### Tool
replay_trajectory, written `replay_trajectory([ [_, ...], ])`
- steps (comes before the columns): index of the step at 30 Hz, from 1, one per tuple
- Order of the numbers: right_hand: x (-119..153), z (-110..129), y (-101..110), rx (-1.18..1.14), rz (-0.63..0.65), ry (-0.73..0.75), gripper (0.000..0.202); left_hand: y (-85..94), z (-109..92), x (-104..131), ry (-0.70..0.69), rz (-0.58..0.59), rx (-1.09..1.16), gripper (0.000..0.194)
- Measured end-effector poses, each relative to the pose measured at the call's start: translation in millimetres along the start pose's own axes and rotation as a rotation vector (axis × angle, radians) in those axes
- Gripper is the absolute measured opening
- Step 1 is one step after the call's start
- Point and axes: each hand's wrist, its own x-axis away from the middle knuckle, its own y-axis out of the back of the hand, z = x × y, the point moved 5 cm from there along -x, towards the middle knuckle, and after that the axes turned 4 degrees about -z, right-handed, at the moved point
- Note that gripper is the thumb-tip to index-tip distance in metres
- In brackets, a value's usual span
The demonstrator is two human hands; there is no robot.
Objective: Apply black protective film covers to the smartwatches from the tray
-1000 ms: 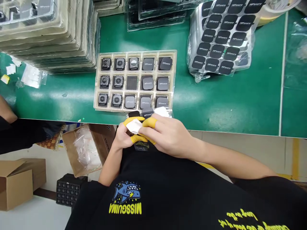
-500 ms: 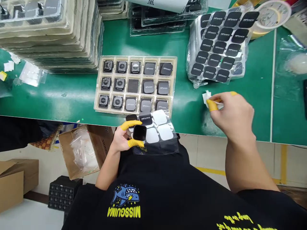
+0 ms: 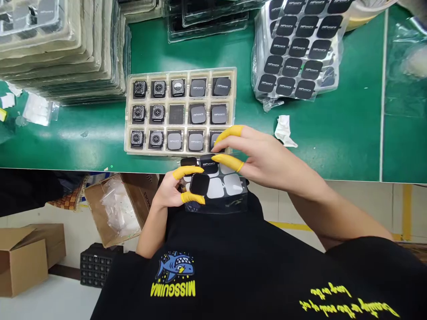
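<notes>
My left hand point(image 3: 176, 186) pinches a watch body point(image 3: 200, 184) between yellow-cotted thumb and finger, its dark glass face up. Beneath the watch, a sticker sheet point(image 3: 232, 184) lies over my lap, showing white squares and one black HiFuture sticker point(image 3: 209, 164). My right hand point(image 3: 263, 155), also in yellow finger cots, reaches over the sheet's far edge. Its fingers are apart, with the lower tip close to the black sticker; I cannot tell whether they touch. Just beyond stands a compartment tray point(image 3: 180, 153) of watch bodies, some showing sensor backs, others HiFuture covers; one middle pocket holds no watch.
Tall stacks of trays point(image 3: 83, 66) stand at the left of the green table point(image 3: 353, 133). More sticker sheets point(image 3: 296, 49) are piled back right, near a crumpled white tissue point(image 3: 284, 131). Below the table edge is an open carton point(image 3: 133, 195) with plastic bags.
My right hand has let go of the white tissue on the table and moved left to the sticker sheet. My left hand still holds the watch body. The view has shifted slightly.
</notes>
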Motion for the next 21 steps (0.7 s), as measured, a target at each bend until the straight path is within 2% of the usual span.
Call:
replay_trajectory([
  [3, -5.3, -8.1, -11.8, -0.029, 0.067, -0.021, 0.01, 0.9, -1.6, 0.9, -0.027, 0.01, -0.018, 0.078],
  [8, -10.4, -15.9, -15.8, -0.113, 0.086, -0.057, 0.009, 4.0, 2.1, 2.9, 0.0, 0.01, -0.033, 0.078],
  [15, -16.4, -10.2, -17.7, -0.098, 0.099, -0.013, 0.011, 3.3, 9.7, 5.2, 0.065, 0.022, -0.023, 0.078],
  [21, -12.6, 1.9, -17.3, 0.012, 0.043, 0.091, 0.01, 5.4, 8.4, 4.3, 0.007, -0.017, -0.031, 0.08],
])
